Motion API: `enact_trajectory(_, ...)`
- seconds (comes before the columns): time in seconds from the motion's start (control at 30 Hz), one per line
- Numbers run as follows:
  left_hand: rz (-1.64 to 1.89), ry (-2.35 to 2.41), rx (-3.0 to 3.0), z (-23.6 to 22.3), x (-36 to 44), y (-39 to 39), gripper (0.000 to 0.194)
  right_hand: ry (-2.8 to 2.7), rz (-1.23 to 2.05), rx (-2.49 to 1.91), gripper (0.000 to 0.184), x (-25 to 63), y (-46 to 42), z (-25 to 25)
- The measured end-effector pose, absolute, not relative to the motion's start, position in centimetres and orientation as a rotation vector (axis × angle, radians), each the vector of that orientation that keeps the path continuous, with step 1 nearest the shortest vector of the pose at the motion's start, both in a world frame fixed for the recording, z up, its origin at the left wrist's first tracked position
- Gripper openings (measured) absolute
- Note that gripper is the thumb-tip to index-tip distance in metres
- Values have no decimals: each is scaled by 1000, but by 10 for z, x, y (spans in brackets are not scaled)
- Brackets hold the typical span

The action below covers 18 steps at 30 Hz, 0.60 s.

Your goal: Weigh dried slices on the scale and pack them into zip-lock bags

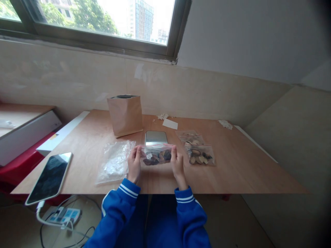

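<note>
A clear zip bag (156, 156) with dark dried pieces and a small white packet inside is held up above the table's near side. My left hand (134, 164) pinches its left top corner, and my right hand (177, 166) pinches the right one. Just behind the bag lies a flat silver-topped device, perhaps a scale (156, 137), partly covered by it. Left of my left hand is a pile of clear plastic zip bags (115, 162). To the right of my right hand, filled zip bags (201, 155) with pale and dark dried slices overlap each other.
An upright brown paper bag (126, 115) stands open at the back left. A tablet (50, 177) with a white cable overhangs the table's left edge. A white card (170, 124) and crumpled tissue (162, 116) lie near the wall. Below left is a power strip (64, 215).
</note>
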<state>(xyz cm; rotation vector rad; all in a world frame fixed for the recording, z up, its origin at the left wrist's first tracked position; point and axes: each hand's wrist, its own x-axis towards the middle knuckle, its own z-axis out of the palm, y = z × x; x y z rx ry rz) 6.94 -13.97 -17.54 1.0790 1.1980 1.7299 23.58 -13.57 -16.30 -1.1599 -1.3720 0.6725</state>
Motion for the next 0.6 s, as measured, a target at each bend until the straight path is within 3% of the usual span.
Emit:
enact_trajectory(0.23, 1795, 1204, 956, -179, 71, -135, 36, -1326, 791, -1110, 43, 238, -134, -154)
enact_trajectory(0.4, 1748, 1191, 1102, -183, 63, -129, 36, -1229, 678, -1191, 45, 244, -133, -153)
enact_trajectory(0.6, 1617, 1089, 1177, -185, 63, -128, 33, -1484, 534, -1202, 37, 254, -141, -124)
